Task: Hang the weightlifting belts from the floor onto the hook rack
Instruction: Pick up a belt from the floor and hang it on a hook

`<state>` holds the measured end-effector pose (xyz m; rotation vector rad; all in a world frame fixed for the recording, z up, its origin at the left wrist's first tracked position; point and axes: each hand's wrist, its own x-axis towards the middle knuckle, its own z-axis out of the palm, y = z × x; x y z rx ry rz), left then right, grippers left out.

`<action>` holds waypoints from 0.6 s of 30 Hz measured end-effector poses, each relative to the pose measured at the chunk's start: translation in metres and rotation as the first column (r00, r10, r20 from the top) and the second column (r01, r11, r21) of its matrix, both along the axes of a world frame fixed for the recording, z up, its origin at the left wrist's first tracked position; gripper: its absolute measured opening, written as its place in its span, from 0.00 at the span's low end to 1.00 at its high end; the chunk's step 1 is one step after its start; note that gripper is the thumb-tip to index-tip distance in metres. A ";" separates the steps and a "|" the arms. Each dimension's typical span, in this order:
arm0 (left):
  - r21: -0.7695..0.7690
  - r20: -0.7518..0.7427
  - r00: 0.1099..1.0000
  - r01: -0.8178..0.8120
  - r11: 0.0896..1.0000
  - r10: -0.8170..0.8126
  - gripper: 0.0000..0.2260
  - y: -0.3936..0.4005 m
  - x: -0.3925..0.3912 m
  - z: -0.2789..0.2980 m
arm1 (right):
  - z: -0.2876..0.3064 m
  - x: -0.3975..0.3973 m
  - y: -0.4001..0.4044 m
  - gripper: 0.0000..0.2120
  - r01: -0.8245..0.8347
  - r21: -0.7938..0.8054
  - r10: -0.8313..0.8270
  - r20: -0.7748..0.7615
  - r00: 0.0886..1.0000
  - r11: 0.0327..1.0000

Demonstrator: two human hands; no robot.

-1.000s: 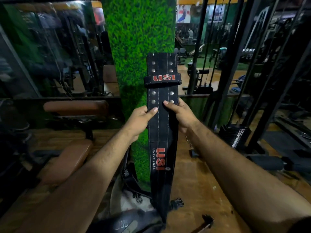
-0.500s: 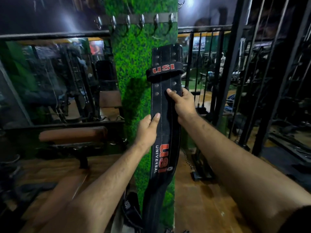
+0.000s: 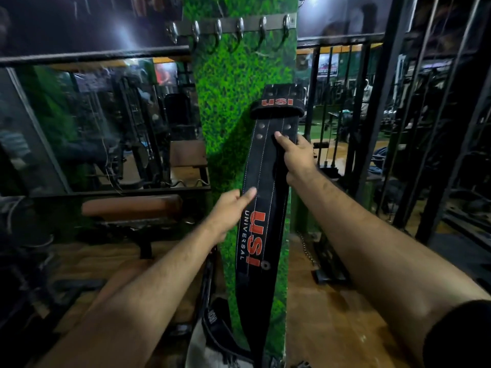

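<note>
Below the empty hook rack at twelve o'clock, both the right hand and left hand gripped the black belt upright against the green pillar, still unhung, another belt left at six o'clock

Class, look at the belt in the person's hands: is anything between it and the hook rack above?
Nothing visible. Only bare green pillar separates the belt from the hook rack, and the hooks look empty.
</note>
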<state>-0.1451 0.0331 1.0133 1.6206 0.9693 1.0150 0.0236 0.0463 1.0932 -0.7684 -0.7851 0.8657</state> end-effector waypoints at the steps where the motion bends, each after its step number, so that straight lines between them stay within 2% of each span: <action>1: 0.024 0.095 0.995 -0.017 1.000 0.014 0.21 0.004 0.005 0.017 | -0.001 -0.003 -0.002 0.09 -0.028 -0.004 0.028 0.012 1.000 1.000; 4: 0.095 0.262 0.963 -0.084 0.992 0.057 0.09 0.009 0.023 0.052 | -0.003 -0.010 -0.006 0.13 -0.109 -0.012 0.109 0.007 0.994 0.994; 7: 0.076 0.313 0.946 -0.107 0.991 0.078 0.11 0.002 0.035 0.028 | -0.003 -0.006 -0.001 0.12 -0.065 -0.001 0.065 0.031 0.997 0.998; 11: 0.026 0.144 0.984 -0.110 0.994 0.105 0.13 -0.017 0.029 -0.055 | -0.020 0.004 0.009 0.11 0.031 0.005 -0.031 0.076 0.997 1.000; 13: -0.033 0.038 0.995 -0.091 0.995 0.092 0.20 -0.014 0.022 -0.079 | -0.030 0.003 0.011 0.13 0.037 -0.017 -0.036 0.070 0.997 0.999; 14: -0.057 0.004 0.997 -0.082 0.995 0.083 0.23 -0.012 0.016 -0.086 | -0.034 0.002 0.011 0.12 0.037 -0.021 -0.035 0.061 0.998 0.999; 17: -0.129 -0.082 0.997 -0.019 0.991 0.009 0.19 -0.006 0.000 -0.081 | -0.041 0.000 0.008 0.06 0.017 -0.031 -0.015 0.047 0.999 0.999; 18: -0.137 -0.128 0.992 -0.003 0.991 -0.015 0.24 -0.005 -0.002 -0.075 | -0.042 -0.001 0.006 0.06 0.002 -0.035 0.000 0.051 0.999 0.999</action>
